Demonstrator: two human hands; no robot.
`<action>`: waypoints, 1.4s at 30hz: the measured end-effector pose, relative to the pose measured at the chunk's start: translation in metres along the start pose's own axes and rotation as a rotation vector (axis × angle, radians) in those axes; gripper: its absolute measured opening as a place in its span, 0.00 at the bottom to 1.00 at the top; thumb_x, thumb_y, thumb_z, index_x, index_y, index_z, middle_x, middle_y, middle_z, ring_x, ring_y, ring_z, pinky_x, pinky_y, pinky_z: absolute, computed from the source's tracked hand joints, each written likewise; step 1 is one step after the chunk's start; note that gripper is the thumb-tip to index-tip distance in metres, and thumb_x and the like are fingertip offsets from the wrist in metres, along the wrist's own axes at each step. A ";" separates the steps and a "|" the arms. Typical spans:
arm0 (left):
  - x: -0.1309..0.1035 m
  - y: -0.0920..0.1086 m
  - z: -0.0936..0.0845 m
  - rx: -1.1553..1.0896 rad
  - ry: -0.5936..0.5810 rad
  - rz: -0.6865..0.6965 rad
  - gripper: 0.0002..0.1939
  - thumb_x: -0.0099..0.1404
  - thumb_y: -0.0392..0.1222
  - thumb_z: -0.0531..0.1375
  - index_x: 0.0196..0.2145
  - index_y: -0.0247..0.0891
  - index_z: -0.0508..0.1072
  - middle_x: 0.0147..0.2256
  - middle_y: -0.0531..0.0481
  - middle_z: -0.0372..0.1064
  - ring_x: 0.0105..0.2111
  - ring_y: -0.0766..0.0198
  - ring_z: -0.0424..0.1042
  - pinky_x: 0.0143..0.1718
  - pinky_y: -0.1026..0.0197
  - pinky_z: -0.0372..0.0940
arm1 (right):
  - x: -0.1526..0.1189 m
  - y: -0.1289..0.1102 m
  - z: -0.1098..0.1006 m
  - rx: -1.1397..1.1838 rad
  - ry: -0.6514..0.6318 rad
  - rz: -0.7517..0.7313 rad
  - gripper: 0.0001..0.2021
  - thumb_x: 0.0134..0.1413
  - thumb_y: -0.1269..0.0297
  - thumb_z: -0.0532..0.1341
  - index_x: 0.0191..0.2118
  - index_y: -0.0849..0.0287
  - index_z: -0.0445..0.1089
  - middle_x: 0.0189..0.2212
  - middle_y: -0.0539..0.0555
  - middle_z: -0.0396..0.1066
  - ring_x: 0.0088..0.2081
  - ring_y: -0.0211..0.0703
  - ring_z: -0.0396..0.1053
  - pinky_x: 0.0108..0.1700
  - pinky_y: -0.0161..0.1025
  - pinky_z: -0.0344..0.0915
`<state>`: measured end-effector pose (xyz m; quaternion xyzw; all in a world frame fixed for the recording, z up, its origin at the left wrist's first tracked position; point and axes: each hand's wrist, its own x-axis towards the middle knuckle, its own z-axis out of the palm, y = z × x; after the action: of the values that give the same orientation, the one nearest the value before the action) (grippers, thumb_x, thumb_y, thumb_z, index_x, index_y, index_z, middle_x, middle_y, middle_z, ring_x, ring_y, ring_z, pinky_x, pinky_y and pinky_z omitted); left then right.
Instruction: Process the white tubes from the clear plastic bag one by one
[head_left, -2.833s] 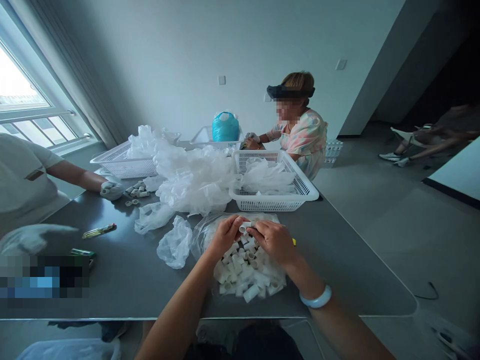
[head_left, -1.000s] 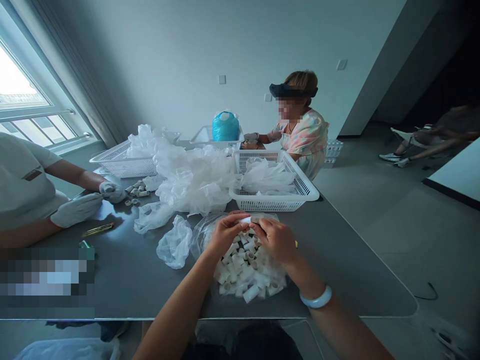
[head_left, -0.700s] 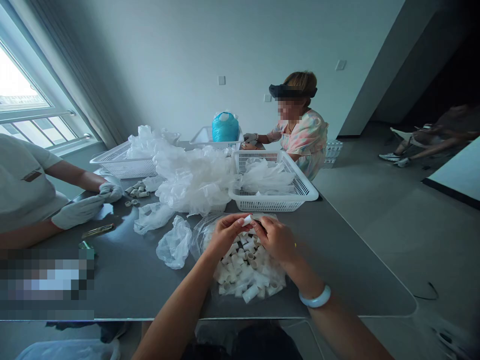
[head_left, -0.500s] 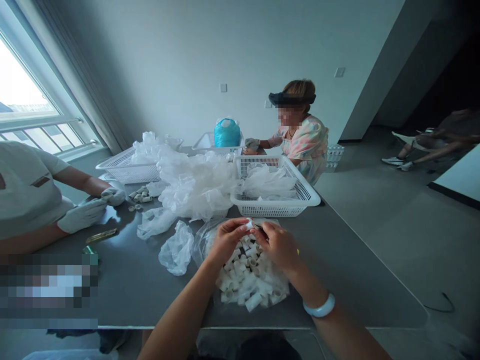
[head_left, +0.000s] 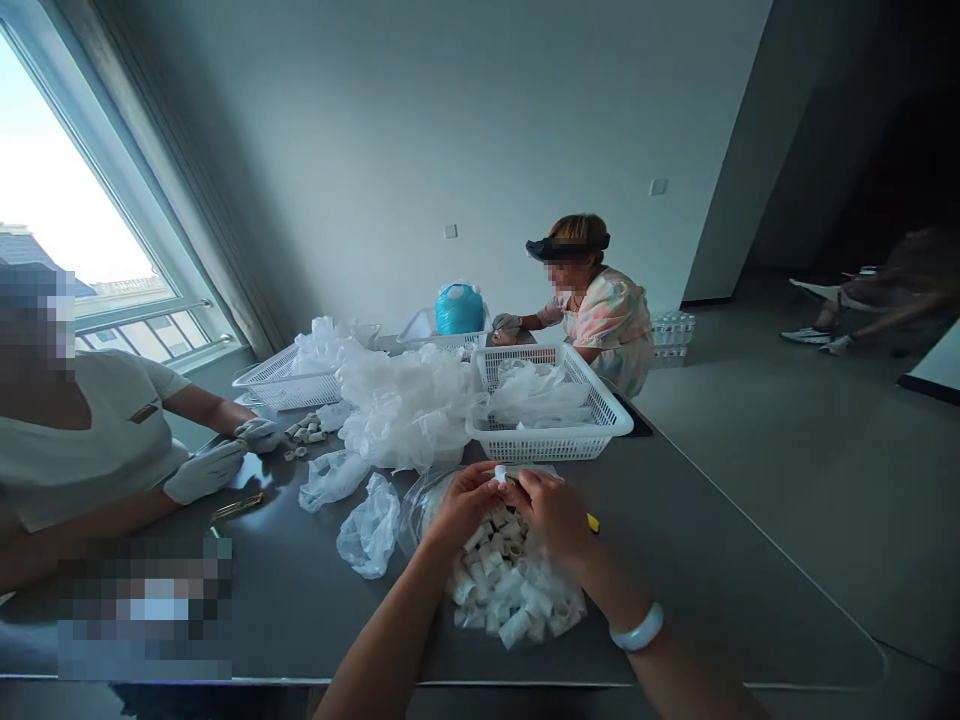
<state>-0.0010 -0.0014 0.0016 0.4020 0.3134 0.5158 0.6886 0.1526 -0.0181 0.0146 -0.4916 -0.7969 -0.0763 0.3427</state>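
My left hand (head_left: 463,508) pinches a small white tube piece (head_left: 500,474) above a pile. My right hand (head_left: 553,510), with a pale bracelet on its wrist, meets it from the other side, its fingers closed at the piece; whether a tool is in it I cannot make out. Below both hands lie several short white tube pieces (head_left: 516,628) on and in clear plastic. A bit of something yellow (head_left: 594,523) sticks out beside my right hand.
Crumpled plastic bags (head_left: 409,400) are heaped mid-table. White baskets (head_left: 551,445) stand behind, one with a blue bag (head_left: 459,309). A gloved person (head_left: 82,440) sits left, another person (head_left: 600,310) at the far side. Tube pieces (head_left: 306,430) lie near the left gloves.
The whole view has tilted up and shifted, so the table's things appear lower. My hands stay together at the white tube piece, which now looks more upright.
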 end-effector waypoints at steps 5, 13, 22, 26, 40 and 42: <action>0.001 0.000 0.001 -0.047 0.041 0.004 0.17 0.44 0.43 0.70 0.32 0.36 0.73 0.26 0.53 0.71 0.26 0.70 0.69 0.31 0.66 0.65 | -0.001 0.002 0.004 -0.032 -0.015 0.035 0.21 0.64 0.52 0.45 0.28 0.58 0.66 0.24 0.54 0.72 0.28 0.41 0.69 0.27 0.35 0.52; -0.002 -0.002 -0.001 -0.040 0.075 0.018 0.17 0.45 0.42 0.70 0.33 0.36 0.72 0.27 0.53 0.71 0.26 0.71 0.69 0.31 0.69 0.64 | -0.001 0.004 0.006 -0.048 -0.073 0.060 0.17 0.62 0.54 0.50 0.29 0.59 0.66 0.25 0.54 0.73 0.29 0.41 0.71 0.26 0.35 0.50; -0.001 0.001 0.002 -0.024 0.067 0.006 0.17 0.45 0.42 0.70 0.34 0.37 0.76 0.29 0.52 0.72 0.28 0.71 0.69 0.32 0.69 0.64 | 0.000 0.004 0.008 -0.052 -0.089 0.050 0.18 0.62 0.52 0.49 0.31 0.59 0.68 0.26 0.55 0.73 0.30 0.44 0.71 0.27 0.36 0.54; 0.000 -0.001 -0.003 -0.020 0.061 0.007 0.17 0.46 0.43 0.69 0.35 0.36 0.76 0.30 0.51 0.73 0.29 0.69 0.69 0.34 0.68 0.64 | 0.000 0.002 0.007 -0.024 -0.133 0.050 0.20 0.63 0.51 0.46 0.32 0.59 0.68 0.27 0.55 0.73 0.30 0.43 0.71 0.27 0.36 0.55; -0.002 -0.001 -0.003 -0.089 0.050 0.009 0.16 0.46 0.41 0.69 0.35 0.37 0.76 0.31 0.52 0.73 0.30 0.69 0.70 0.36 0.67 0.65 | -0.002 0.004 0.008 -0.057 -0.156 0.075 0.21 0.62 0.49 0.45 0.31 0.58 0.67 0.26 0.55 0.72 0.30 0.43 0.70 0.28 0.36 0.54; -0.002 -0.001 -0.002 -0.097 0.047 0.012 0.16 0.46 0.41 0.69 0.34 0.37 0.76 0.31 0.52 0.73 0.29 0.69 0.70 0.36 0.67 0.65 | -0.002 0.005 0.009 -0.057 -0.147 0.071 0.21 0.62 0.50 0.46 0.30 0.58 0.67 0.26 0.55 0.72 0.30 0.43 0.70 0.28 0.36 0.54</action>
<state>-0.0028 -0.0034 0.0000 0.3577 0.3020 0.5437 0.6966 0.1530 -0.0134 0.0055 -0.5333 -0.7995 -0.0506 0.2716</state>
